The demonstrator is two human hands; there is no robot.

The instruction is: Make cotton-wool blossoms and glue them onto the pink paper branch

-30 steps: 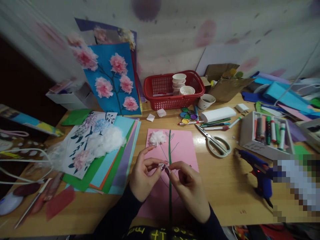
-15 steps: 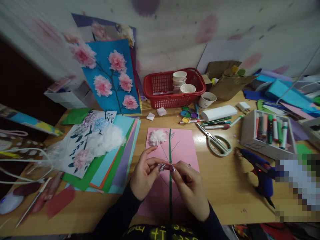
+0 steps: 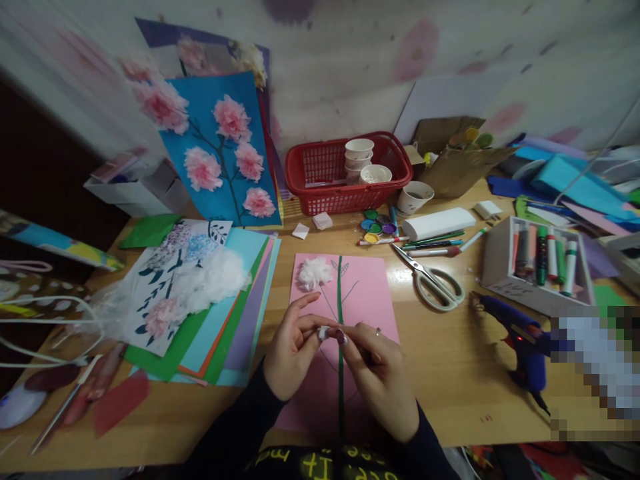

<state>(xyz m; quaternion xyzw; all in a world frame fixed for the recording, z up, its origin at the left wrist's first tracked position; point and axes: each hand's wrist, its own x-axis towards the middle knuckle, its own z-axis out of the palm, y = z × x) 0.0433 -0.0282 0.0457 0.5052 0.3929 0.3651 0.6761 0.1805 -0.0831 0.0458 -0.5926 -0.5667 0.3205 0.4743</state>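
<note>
Over a pink sheet of paper point(image 3: 373, 293), my left hand point(image 3: 290, 350) pinches a small white scrap point(image 3: 323, 332) between thumb and forefinger; whether it is tissue or cotton I cannot tell. My right hand point(image 3: 383, 373), with a ring, is closed in a pinch with its fingertips meeting those of the left, and what lies between them is hidden. The sheet bears a painted green stem point(image 3: 341, 293) with thin drawn branches. A fluffy white flower point(image 3: 315, 273) sits at its upper left.
Right of the sheet lie scissors point(image 3: 434, 283) and a blue glue gun point(image 3: 520, 340), its red light on. A box of markers point(image 3: 505, 283) stands behind. Stacked coloured paper point(image 3: 240, 333) and a white fluffy heap point(image 3: 213, 280) lie left. A red basket point(image 3: 345, 200) stands at the back.
More of the white scrap now shows between my left thumb and forefinger. Both hands stay in nearly the same place, fingertips together.
</note>
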